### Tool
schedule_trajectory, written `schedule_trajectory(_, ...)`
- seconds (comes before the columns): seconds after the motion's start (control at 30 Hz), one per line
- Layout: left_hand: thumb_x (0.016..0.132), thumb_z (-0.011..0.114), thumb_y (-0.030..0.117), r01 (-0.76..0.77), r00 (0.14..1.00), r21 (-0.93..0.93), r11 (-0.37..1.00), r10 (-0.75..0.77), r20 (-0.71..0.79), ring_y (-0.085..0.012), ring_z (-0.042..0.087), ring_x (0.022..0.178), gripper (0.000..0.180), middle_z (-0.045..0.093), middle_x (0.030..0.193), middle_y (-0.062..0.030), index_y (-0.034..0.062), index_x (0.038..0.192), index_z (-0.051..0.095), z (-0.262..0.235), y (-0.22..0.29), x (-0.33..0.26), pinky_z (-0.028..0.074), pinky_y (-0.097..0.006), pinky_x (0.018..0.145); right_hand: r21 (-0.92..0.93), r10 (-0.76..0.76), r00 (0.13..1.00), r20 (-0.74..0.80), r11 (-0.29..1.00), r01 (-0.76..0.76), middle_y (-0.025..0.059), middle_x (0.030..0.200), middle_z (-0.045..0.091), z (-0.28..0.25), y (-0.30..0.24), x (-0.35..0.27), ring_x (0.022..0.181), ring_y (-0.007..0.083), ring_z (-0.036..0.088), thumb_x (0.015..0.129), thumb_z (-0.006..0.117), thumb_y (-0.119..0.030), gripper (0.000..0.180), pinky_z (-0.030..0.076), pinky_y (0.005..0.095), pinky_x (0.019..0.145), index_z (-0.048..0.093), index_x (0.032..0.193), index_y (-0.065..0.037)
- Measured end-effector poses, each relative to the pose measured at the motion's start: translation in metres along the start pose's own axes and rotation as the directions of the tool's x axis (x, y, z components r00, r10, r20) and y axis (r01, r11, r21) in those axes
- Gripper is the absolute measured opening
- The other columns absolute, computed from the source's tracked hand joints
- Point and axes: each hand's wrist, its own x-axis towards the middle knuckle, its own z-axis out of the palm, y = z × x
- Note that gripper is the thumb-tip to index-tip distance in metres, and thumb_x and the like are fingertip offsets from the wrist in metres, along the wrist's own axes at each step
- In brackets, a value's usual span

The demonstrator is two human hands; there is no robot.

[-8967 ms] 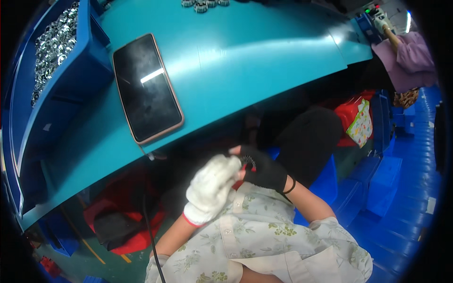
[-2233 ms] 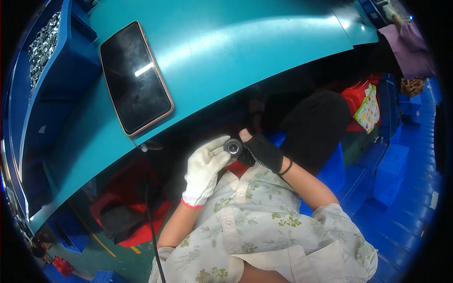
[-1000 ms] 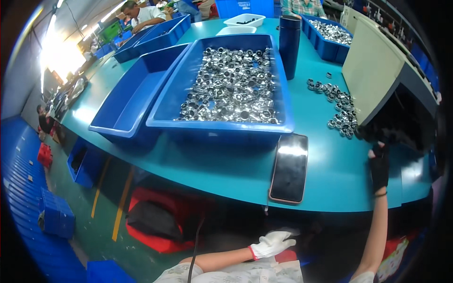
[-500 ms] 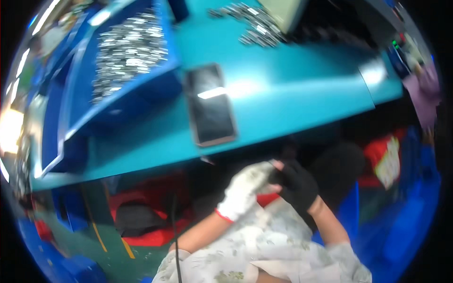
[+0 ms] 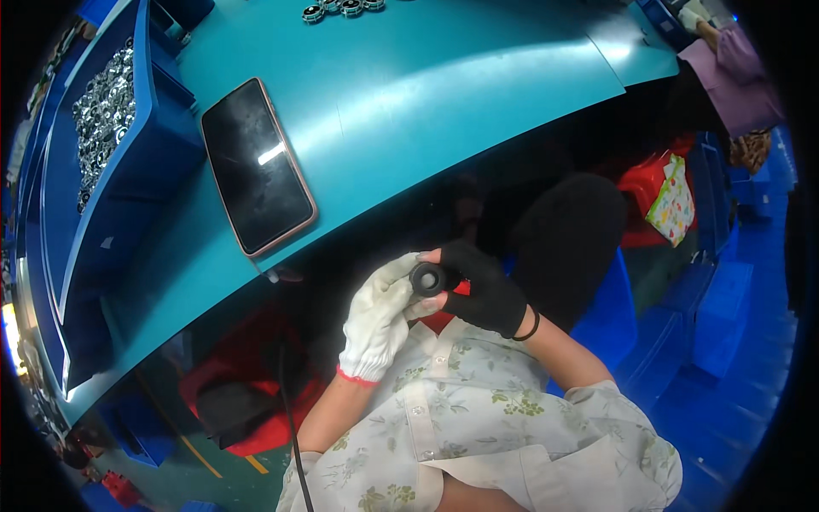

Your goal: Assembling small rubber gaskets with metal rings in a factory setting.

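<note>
In front of my chest I hold a small black ring-shaped part with a pale centre, its round face turned up toward me. My left hand, in a white knit glove with a red cuff, closes on its left side. From the right, my right hand, in a black glove with bare fingertips, pinches it between thumb and finger. On the teal table beyond lies a dark-screened phone with a pinkish edge.
A blue bin of shiny metal parts stands at the left. Several round metal parts lie at the table's far side. A red stool is below left; blue crates stand right. A co-worker's purple sleeve shows far right.
The view has turned and steadied, so table, phone and bin sit further left. My hands stay together, and the black ring-shaped part, blurred and mostly hidden before, now shows clearly between them.
</note>
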Motion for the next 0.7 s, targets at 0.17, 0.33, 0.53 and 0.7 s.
schedule_trajectory(0.17, 0.09, 0.056, 0.006, 0.014, 1.0, 0.006, 1.0, -0.014, 0.005, -0.0219, 0.06, 0.101, 0.038, 0.056, 0.118, -0.016, -0.008, 0.123, 0.047, 0.005, 0.008, 0.0, 0.058, -0.036, 0.083, -0.016, -0.044, 0.999, -0.002, 0.999, 0.044, 0.0098, 0.106, 0.058, 0.002, 0.001, 0.002, 0.095, 0.0231, 0.06, 0.073, 0.074, -0.008, 0.048, 0.05, 0.032, 0.082, 0.056, 0.118, -0.005)
schedule_trajectory(0.33, 0.084, 0.06, 0.002, -0.177, 0.95, 0.449, 0.876, 0.271, -0.155, -0.0197, 0.062, 0.094, 0.045, 0.058, 0.112, -0.0166, -0.0102, 0.124, 0.045, 0.003, 0.0, -0.001, 0.053, -0.032, 0.085, -0.453, -0.143, 0.989, 0.021, 0.881, 0.137, 0.0094, 0.1, 0.058, 0.002, -0.013, 0.009, 0.091, 0.0261, 0.061, 0.072, 0.072, -0.008, 0.045, 0.052, 0.0348, 0.073, 0.058, 0.115, -0.007)
schedule_trajectory(0.53, 0.077, 0.057, -0.006, -0.093, 0.994, 0.381, 0.92, 0.105, -0.011, -0.0191, 0.06, 0.102, 0.053, 0.057, 0.115, -0.0169, -0.0094, 0.128, 0.044, 0.011, 0.012, 0.001, 0.051, -0.031, 0.088, -0.57, -0.192, 0.98, 0.056, 0.8, 0.189, 0.0081, 0.101, 0.056, 0.008, -0.015, 0.009, 0.091, 0.0266, 0.06, 0.07, 0.073, -0.012, 0.043, 0.052, 0.0362, 0.071, 0.06, 0.11, -0.011)
schedule_trajectory(0.7, 0.083, 0.068, 0.019, -0.003, 0.993, 0.072, 0.997, -0.005, 0.115, -0.0213, 0.06, 0.104, 0.058, 0.058, 0.116, -0.0147, -0.0069, 0.129, 0.044, 0.001, 0.017, 0.003, 0.055, -0.034, 0.087, -0.463, -0.173, 0.985, -0.004, 0.873, 0.152, 0.0085, 0.106, 0.055, -0.001, -0.013, 0.007, 0.093, 0.0269, 0.059, 0.069, 0.075, -0.016, 0.046, 0.051, 0.0363, 0.073, 0.06, 0.112, -0.011)
